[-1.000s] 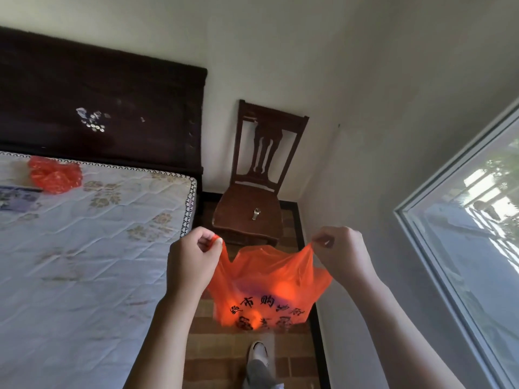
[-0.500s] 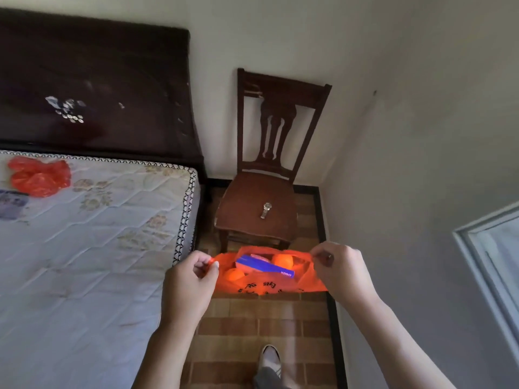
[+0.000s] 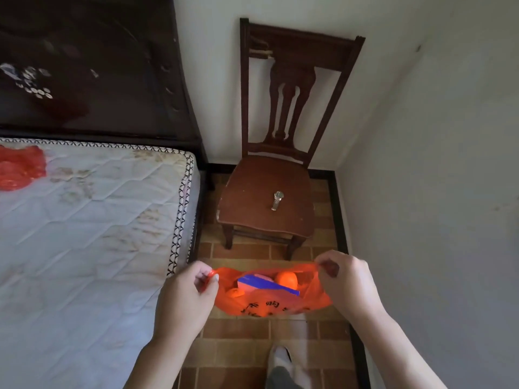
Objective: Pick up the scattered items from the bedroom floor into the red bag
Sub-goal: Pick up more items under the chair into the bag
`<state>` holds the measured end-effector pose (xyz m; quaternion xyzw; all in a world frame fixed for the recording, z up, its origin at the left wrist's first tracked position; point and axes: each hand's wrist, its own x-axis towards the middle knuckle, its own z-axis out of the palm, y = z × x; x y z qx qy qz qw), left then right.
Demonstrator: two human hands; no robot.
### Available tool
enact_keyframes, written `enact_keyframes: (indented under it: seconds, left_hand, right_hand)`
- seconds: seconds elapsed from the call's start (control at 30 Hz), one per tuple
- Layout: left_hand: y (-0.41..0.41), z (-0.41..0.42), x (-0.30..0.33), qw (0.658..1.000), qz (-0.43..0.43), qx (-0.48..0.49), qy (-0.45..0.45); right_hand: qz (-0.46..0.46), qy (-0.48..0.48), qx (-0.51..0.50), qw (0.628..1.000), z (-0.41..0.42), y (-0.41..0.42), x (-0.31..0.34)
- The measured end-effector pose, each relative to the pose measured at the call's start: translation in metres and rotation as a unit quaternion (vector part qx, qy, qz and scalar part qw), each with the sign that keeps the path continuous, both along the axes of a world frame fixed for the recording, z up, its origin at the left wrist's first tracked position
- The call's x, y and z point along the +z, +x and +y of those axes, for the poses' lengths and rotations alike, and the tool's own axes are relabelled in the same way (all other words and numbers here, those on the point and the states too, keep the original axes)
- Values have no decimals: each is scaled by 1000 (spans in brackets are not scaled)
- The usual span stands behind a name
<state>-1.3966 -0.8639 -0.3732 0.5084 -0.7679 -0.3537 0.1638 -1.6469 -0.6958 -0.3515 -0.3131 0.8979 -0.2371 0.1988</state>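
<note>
Left hand (image 3: 186,297) and right hand (image 3: 346,282) raised apart, each grip pinched shut

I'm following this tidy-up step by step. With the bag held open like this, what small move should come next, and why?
Probably free one hand and look for what is left. Both the left hand and right hand pinch the red bag open, with a blue box and an orange already inside. No loose item shows on the floor here; a watch lies on the chair.

Setting: home bedroom. Evidence: bare quilted mattress (image 3: 92,226) against dark wooden headboard (image 3: 92,66); wooden chair (image 3: 275,175) in the corner; brick-pattern tiled floor (image 3: 241,338); plain painted walls.
</note>
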Motion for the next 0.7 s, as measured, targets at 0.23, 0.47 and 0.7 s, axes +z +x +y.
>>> enact_keyframes:
  seconds: [0.23,0.47,0.7]
  left_hand:
    - [-8,-17,-108,998,-58,4,18]
    - [-21,-36,-240,996,-80,-25,13]
    - [-32,-38,-366,998,-54,7,16]
  right_hand:
    - [-43,28,-17,999,-12,-6,-121]
    - [-66,45,10,997,-29,-9,-255]
    - [-55,54,19,997,-32,-7,-373]
